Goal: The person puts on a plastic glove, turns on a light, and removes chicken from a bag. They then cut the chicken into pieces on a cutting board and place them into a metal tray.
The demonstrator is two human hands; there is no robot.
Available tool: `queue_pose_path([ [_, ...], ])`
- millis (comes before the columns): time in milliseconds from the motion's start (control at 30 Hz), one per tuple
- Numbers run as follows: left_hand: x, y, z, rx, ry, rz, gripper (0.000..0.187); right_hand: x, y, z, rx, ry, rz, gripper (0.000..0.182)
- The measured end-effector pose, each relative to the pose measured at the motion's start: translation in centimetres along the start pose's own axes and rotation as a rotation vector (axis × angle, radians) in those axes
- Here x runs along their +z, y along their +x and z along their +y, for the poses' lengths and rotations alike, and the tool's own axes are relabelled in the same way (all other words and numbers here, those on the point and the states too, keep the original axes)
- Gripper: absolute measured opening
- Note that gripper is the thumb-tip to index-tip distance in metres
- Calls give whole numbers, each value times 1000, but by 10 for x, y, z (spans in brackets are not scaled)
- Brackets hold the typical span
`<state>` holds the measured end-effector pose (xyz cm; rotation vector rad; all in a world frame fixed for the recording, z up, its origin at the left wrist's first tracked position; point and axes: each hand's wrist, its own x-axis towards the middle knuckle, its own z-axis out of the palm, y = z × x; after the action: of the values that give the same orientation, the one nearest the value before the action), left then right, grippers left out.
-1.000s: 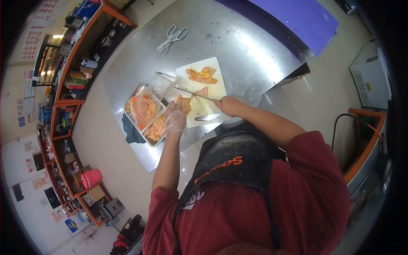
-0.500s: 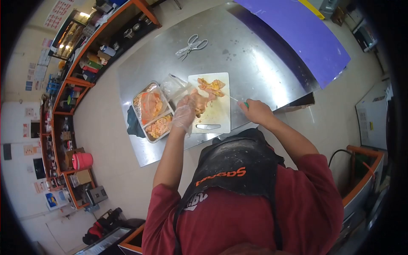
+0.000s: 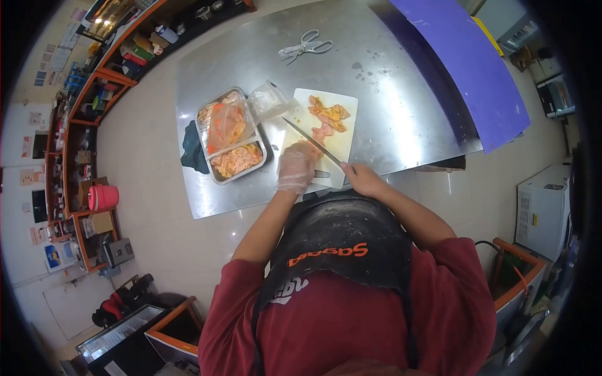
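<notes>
My right hand grips a knife, its long blade slanting across the cutting board toward the far left. My left hand, in a clear plastic glove, has its fingers closed over raw chicken at the near left of the white cutting board. Part of that meat is hidden beneath the hand and blade. Farther up the board lie cut pieces of chicken. Left of the board, a metal tray holds more raw chicken, with a plastic bag of meat on top.
White-handled scissors lie on the steel table. A clear plastic bag rests between tray and board. Dark green cloth sits beside the tray. A purple panel borders the table's right side.
My left hand has come nearer to my body along the board. The knife has swung from beside the far pieces to lie diagonally over the meat near my left hand. The camera view has shifted.
</notes>
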<state>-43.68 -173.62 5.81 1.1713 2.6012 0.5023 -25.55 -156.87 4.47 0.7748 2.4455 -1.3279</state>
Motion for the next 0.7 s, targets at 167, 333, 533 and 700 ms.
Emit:
queue_pose_path([
  [167,-19,-3,-11,200,284,-261,29,-27,-14,-46,180,-62,73,65],
  [333,-54,-19,-6,207,259,-193,33,-31,-33,-60,218,-99,33,62],
  [533,14,4,-22,494,64,17,19,21,-8,-72,144,33,153,58],
  [700,24,5,-20,448,187,-66,18,31,14,-77,198,-43,192,57],
])
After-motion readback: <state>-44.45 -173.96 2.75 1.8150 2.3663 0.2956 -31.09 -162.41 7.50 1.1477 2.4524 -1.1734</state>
